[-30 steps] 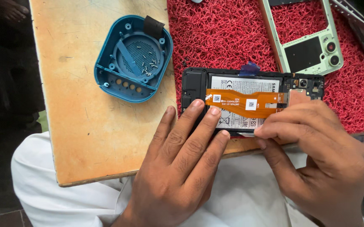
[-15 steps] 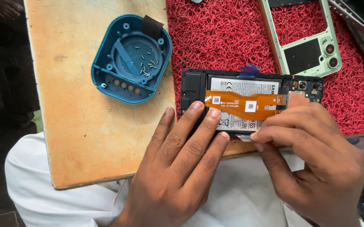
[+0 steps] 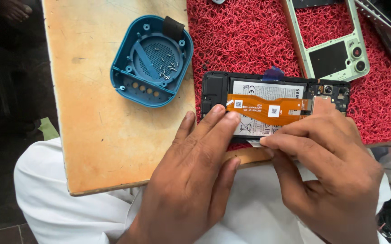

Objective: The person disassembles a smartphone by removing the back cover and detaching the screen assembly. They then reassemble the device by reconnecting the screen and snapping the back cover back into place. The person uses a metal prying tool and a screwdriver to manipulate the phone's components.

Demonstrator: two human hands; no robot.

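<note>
At twelve o'clock of both hands lies the opened phone [image 3: 268, 106], long axis three-to-nine; left fingers [image 3: 218, 122] press flat, right fingers [image 3: 295, 138] seemingly pinch something thin.

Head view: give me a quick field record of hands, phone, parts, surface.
left hand: fingers flat on the opened phone, near edge
right hand: fingertips pinched at the phone's lower edge; what they pinch is unclear
phone: back off, battery exposed, orange flex cable across it
blue tray: on wooden board, small screws inside
green back frame: on red mat, beyond the phone
</note>
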